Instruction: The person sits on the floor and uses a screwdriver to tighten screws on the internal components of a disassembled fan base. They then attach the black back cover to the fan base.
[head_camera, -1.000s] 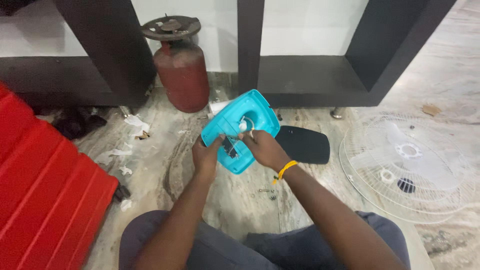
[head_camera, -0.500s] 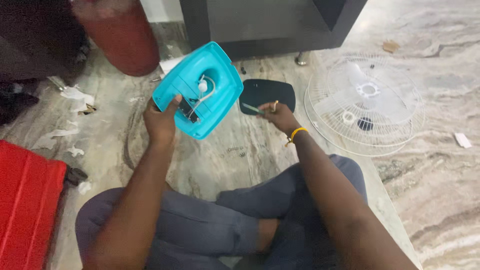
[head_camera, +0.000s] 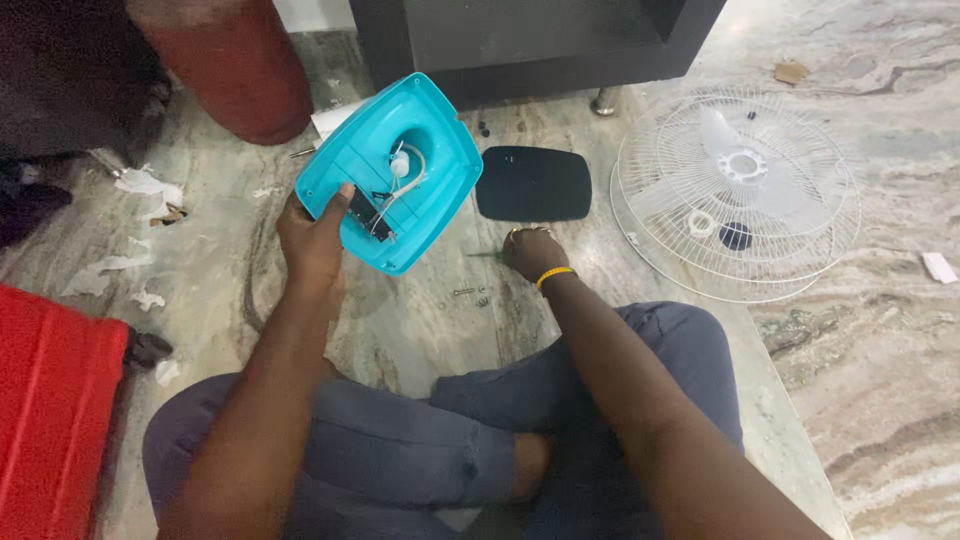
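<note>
**Fan base held up, other hand down on the floor**

The left hand (head_camera: 312, 240) grips the lower left edge of a turquoise fan base housing (head_camera: 400, 170), tilted with its hollow underside, white wiring and a small dark switch block facing the camera, upper centre of the frame. The right hand (head_camera: 532, 252) rests on the marble floor (head_camera: 860, 360), fingers curled around a thin green-handled tool (head_camera: 488, 255); how tightly is unclear. Loose screws (head_camera: 470, 293) lie just beside it. A black oval plate (head_camera: 533, 184) and white fan guard (head_camera: 738, 190) lie at right.

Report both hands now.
Left hand: closed on the teal base.
Right hand: down at the floor, apparently on a small tool; grip unclear.
</note>
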